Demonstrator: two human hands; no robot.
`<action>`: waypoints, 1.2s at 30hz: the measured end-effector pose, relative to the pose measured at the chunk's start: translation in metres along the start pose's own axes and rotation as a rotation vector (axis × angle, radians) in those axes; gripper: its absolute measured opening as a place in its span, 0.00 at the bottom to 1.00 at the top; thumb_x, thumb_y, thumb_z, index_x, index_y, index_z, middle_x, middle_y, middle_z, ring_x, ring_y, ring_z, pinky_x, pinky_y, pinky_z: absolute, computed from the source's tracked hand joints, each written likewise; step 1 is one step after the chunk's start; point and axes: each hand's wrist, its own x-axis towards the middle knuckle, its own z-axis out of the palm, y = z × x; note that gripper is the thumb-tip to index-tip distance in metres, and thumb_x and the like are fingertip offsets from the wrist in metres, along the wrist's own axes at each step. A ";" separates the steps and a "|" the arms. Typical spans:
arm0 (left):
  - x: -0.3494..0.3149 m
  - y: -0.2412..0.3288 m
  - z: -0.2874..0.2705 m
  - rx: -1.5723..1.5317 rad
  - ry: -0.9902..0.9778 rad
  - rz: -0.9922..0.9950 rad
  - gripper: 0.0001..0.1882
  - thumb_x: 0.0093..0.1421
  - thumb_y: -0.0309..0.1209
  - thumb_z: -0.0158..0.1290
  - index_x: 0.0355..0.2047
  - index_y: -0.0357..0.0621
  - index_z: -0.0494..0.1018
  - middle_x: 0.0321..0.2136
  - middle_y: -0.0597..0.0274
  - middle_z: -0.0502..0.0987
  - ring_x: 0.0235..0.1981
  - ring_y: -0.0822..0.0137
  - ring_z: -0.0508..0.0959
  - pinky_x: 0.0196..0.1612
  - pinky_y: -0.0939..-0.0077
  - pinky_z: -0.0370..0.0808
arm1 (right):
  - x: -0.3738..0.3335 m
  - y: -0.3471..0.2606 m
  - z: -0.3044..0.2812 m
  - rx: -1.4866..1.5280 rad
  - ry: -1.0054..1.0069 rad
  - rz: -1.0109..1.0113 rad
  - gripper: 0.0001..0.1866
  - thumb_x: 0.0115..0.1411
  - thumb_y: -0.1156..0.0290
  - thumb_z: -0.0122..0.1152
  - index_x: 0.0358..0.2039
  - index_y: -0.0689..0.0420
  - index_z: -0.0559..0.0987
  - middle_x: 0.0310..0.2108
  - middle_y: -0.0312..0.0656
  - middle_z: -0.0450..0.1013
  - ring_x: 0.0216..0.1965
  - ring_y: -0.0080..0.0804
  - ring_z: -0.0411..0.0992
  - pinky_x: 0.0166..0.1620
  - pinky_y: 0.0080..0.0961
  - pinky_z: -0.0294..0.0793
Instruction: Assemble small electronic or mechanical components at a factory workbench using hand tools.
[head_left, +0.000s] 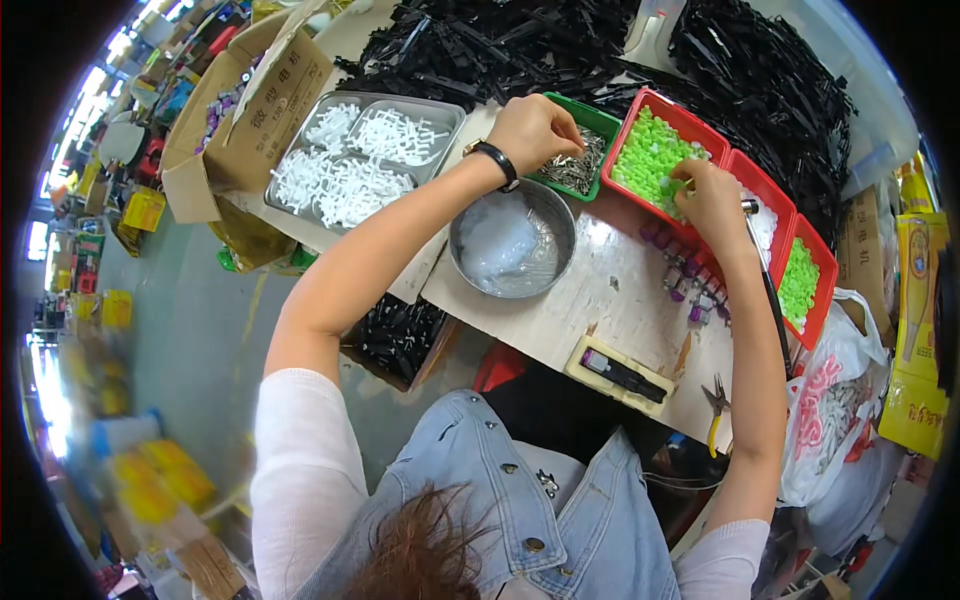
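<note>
My left hand [532, 135], a watch on its wrist, is over a green tray [548, 183] of small metal pins [577, 162]. Its fingertips are bent together at the pins; whatever lies between them is too small to tell. At the right edge of a red tray [640, 194] filled with small bright green plastic pieces [655, 150], my right hand [708, 200] has its fingers curled in a pinch, their tips partly hidden. On the bench front, a cream block [655, 402] holds a black part [625, 375] with a purple-and-white end.
A round metal bowl [480, 285] with whitish grease sits mid-bench. Left stands a metal tray [457, 118] of white plastic pieces. Small purple-and-white motors [690, 272], pliers [717, 400] and another red tray [822, 290] lie right. Black strips [480, 50] pile up behind.
</note>
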 end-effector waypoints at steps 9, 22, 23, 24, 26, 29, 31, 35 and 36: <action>-0.005 0.000 -0.012 0.047 0.080 0.042 0.07 0.50 0.28 0.61 0.30 0.40 0.82 0.25 0.58 0.83 0.27 0.71 0.82 0.32 0.79 0.77 | 0.013 -0.012 0.000 0.064 -0.074 0.055 0.10 0.42 0.77 0.64 0.30 0.60 0.78 0.29 0.47 0.76 0.32 0.43 0.77 0.36 0.35 0.74; -0.451 -0.204 0.070 -0.003 1.040 -0.959 0.05 0.54 0.27 0.60 0.26 0.36 0.79 0.27 0.54 0.82 0.28 0.61 0.82 0.34 0.70 0.78 | -0.158 -0.064 -0.082 0.768 0.115 0.431 0.11 0.59 0.85 0.55 0.44 0.67 0.74 0.44 0.46 0.75 0.48 0.33 0.74 0.51 0.26 0.73; -0.449 -0.240 0.095 0.079 0.760 -1.156 0.06 0.53 0.30 0.60 0.25 0.41 0.80 0.34 0.51 0.82 0.39 0.51 0.81 0.48 0.57 0.74 | -0.165 -0.065 -0.091 0.784 0.170 0.463 0.11 0.60 0.84 0.55 0.44 0.67 0.74 0.44 0.46 0.74 0.48 0.32 0.73 0.51 0.26 0.72; -0.476 -0.292 0.123 0.289 0.722 -1.009 0.05 0.52 0.32 0.61 0.24 0.45 0.81 0.41 0.50 0.81 0.53 0.49 0.74 0.61 0.44 0.60 | -0.169 -0.063 -0.092 0.798 0.160 0.480 0.11 0.60 0.84 0.54 0.44 0.66 0.74 0.43 0.47 0.74 0.47 0.32 0.73 0.50 0.25 0.71; -0.489 -0.323 0.156 0.273 0.724 -1.186 0.03 0.52 0.34 0.61 0.25 0.52 0.82 0.46 0.53 0.79 0.61 0.52 0.66 0.63 0.30 0.42 | -0.172 -0.063 -0.096 0.795 0.124 0.481 0.10 0.60 0.83 0.54 0.43 0.65 0.74 0.43 0.47 0.74 0.46 0.31 0.72 0.48 0.24 0.71; -0.421 -0.319 0.182 -0.196 0.667 -1.467 0.05 0.50 0.38 0.63 0.28 0.58 0.83 0.48 0.65 0.79 0.62 0.55 0.66 0.59 0.20 0.34 | -0.187 -0.078 -0.099 0.762 0.097 0.390 0.10 0.60 0.83 0.55 0.43 0.64 0.74 0.41 0.46 0.74 0.42 0.29 0.72 0.46 0.23 0.71; -0.383 -0.307 0.202 -0.248 0.599 -1.333 0.06 0.50 0.35 0.63 0.30 0.53 0.83 0.38 0.60 0.82 0.50 0.60 0.77 0.65 0.50 0.56 | -0.186 -0.090 -0.090 0.774 0.149 0.457 0.10 0.58 0.84 0.55 0.41 0.63 0.74 0.43 0.47 0.73 0.40 0.29 0.72 0.43 0.22 0.72; -0.342 -0.243 0.194 0.233 0.657 -1.330 0.08 0.52 0.35 0.63 0.32 0.49 0.82 0.36 0.62 0.83 0.41 0.61 0.81 0.51 0.61 0.71 | -0.181 -0.112 -0.073 0.926 0.088 0.416 0.10 0.56 0.85 0.56 0.39 0.62 0.74 0.44 0.49 0.72 0.41 0.31 0.72 0.43 0.24 0.73; -0.354 -0.236 0.176 0.145 0.670 -1.348 0.08 0.52 0.34 0.62 0.32 0.47 0.82 0.36 0.61 0.83 0.38 0.62 0.81 0.46 0.64 0.74 | -0.183 -0.120 -0.069 1.032 0.045 0.380 0.10 0.55 0.86 0.56 0.38 0.62 0.74 0.44 0.49 0.72 0.41 0.31 0.73 0.43 0.26 0.74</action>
